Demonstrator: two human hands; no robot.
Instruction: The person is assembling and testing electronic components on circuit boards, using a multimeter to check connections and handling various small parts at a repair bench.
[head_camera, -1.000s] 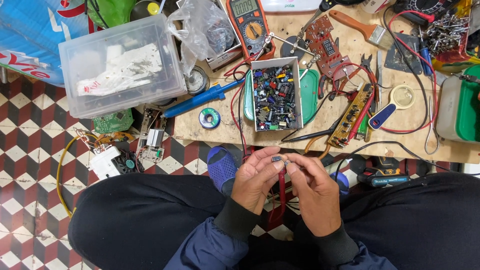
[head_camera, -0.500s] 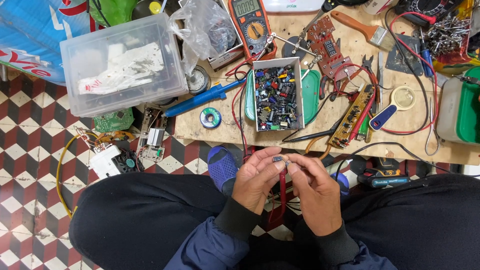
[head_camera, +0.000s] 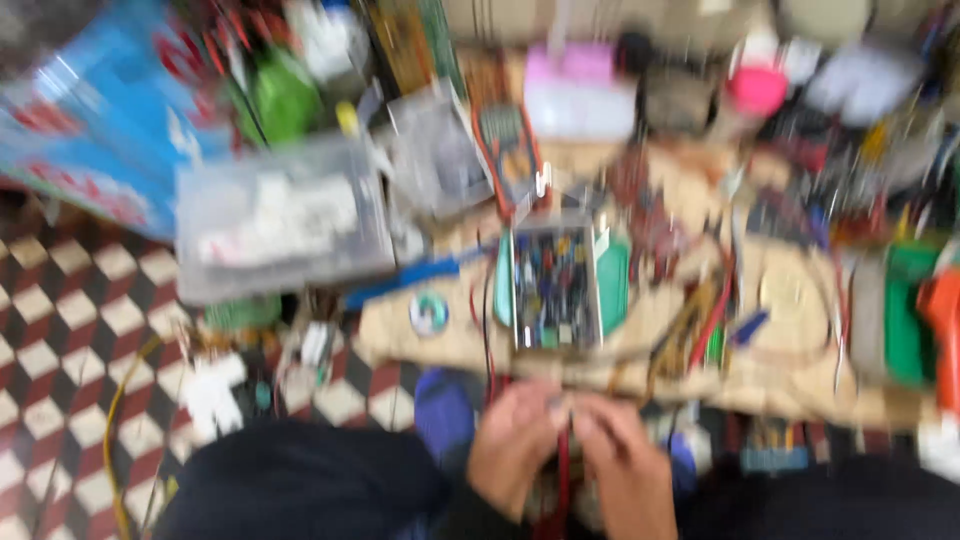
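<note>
The picture is heavily blurred. My left hand (head_camera: 515, 445) and my right hand (head_camera: 625, 465) meet fingertip to fingertip over my lap, at the bottom middle of the view. They pinch a small part (head_camera: 560, 405) between them, too blurred to name. A red lead (head_camera: 562, 480) hangs down between the two hands. Just beyond the fingers stands a small open box of mixed electronic parts (head_camera: 555, 285) on a wooden board (head_camera: 790, 375).
A clear plastic tub (head_camera: 280, 220) sits at the left, over a checkered floor (head_camera: 60, 320). An orange multimeter (head_camera: 510, 145) lies behind the parts box. A green container (head_camera: 905, 310) is at the right, and a blue bag (head_camera: 90, 130) at the far left.
The view has swung upward and blurred, so my hands now sit lower in the picture and more of the far clutter shows. The hands stay together as before.
</note>
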